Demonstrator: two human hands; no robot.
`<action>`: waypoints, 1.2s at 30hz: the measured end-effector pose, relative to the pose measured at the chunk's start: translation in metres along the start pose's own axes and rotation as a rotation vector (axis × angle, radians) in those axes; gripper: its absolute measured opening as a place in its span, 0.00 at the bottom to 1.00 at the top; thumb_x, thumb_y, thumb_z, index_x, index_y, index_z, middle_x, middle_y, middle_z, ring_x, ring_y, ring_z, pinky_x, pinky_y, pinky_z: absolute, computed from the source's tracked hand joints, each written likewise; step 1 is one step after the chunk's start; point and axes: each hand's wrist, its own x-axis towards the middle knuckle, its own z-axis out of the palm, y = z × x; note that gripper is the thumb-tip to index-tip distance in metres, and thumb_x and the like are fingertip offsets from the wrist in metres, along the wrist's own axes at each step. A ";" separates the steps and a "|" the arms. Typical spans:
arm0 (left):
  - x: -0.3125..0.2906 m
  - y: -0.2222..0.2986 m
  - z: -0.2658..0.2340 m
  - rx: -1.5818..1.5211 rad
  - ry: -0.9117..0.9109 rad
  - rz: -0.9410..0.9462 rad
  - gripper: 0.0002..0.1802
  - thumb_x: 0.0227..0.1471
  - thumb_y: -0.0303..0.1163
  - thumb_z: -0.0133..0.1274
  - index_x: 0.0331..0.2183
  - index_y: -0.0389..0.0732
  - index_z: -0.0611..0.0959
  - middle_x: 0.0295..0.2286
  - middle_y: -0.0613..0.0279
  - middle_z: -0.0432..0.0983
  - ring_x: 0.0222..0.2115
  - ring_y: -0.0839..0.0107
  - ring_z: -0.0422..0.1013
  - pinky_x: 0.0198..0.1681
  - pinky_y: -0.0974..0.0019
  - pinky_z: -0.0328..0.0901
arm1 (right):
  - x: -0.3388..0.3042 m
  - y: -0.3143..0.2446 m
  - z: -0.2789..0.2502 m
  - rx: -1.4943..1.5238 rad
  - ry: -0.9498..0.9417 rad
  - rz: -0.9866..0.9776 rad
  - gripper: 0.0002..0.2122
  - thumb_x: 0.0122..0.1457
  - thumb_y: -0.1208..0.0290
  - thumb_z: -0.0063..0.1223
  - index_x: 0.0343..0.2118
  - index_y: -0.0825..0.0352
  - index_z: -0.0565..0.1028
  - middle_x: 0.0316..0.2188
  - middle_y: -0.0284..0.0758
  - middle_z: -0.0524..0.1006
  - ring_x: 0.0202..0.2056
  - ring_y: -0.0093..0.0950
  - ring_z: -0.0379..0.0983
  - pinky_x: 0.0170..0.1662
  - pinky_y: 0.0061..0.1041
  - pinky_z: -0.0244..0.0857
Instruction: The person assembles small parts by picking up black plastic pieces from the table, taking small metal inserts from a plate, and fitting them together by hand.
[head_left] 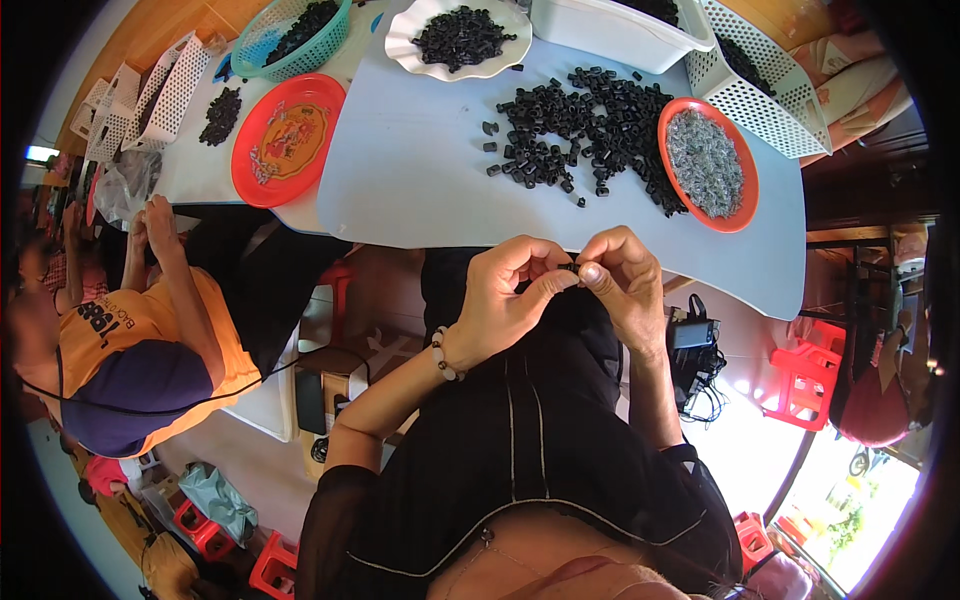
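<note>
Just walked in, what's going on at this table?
The left hand and right hand meet at the near edge of the table, pinching a small black piece between them. Ahead lie loose black pieces, with an orange-red dish of small clear parts to their right. At left sits a co-worker in an orange top.

A co-worker [150, 365] in an orange and navy shirt occupies the left of the frame, below a red plate [243, 150] and a green basket [322, 52] at upper left. A red plastic stool [808, 375] stands at right, while a pale blue bag [220, 505] bulges at lower left near a second stool [275, 566]. Bright light fills a doorway [850, 520] at lower right.
</note>
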 end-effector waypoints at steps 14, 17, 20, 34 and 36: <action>-0.002 0.000 -0.003 -0.237 -0.045 -0.146 0.08 0.55 0.24 0.60 0.37 0.32 0.81 0.30 0.62 0.78 0.28 0.79 0.73 0.31 0.75 0.68 | 0.005 0.007 -0.018 -0.279 -0.106 -0.347 0.06 0.56 0.79 0.62 0.36 0.72 0.78 0.34 0.34 0.75 0.36 0.21 0.72 0.42 0.20 0.66; -0.003 -0.001 -0.001 -0.211 -0.027 -0.105 0.08 0.54 0.22 0.61 0.37 0.32 0.81 0.29 0.62 0.78 0.28 0.79 0.73 0.31 0.75 0.68 | 0.002 0.011 -0.018 -0.045 -0.048 -0.209 0.06 0.58 0.77 0.61 0.36 0.72 0.77 0.33 0.33 0.76 0.35 0.21 0.72 0.41 0.20 0.66; -0.004 -0.002 0.002 -0.197 -0.004 -0.033 0.09 0.52 0.19 0.61 0.38 0.31 0.80 0.31 0.61 0.77 0.30 0.78 0.73 0.35 0.74 0.70 | -0.001 0.011 -0.014 0.159 -0.027 -0.087 0.07 0.59 0.75 0.60 0.37 0.71 0.77 0.30 0.33 0.77 0.34 0.21 0.73 0.40 0.21 0.67; -0.004 -0.001 0.002 -0.075 -0.037 0.081 0.09 0.51 0.17 0.61 0.36 0.29 0.79 0.33 0.59 0.75 0.34 0.75 0.74 0.40 0.72 0.71 | 0.001 0.028 -0.016 0.458 -0.165 0.049 0.09 0.57 0.69 0.63 0.30 0.69 0.75 0.28 0.34 0.76 0.29 0.22 0.69 0.36 0.21 0.65; -0.004 -0.002 0.001 -0.046 -0.039 0.088 0.09 0.51 0.17 0.61 0.36 0.29 0.79 0.33 0.59 0.75 0.34 0.75 0.74 0.40 0.72 0.71 | 0.002 0.028 -0.017 0.439 -0.183 0.040 0.09 0.57 0.69 0.63 0.30 0.69 0.75 0.28 0.34 0.76 0.29 0.22 0.69 0.36 0.21 0.65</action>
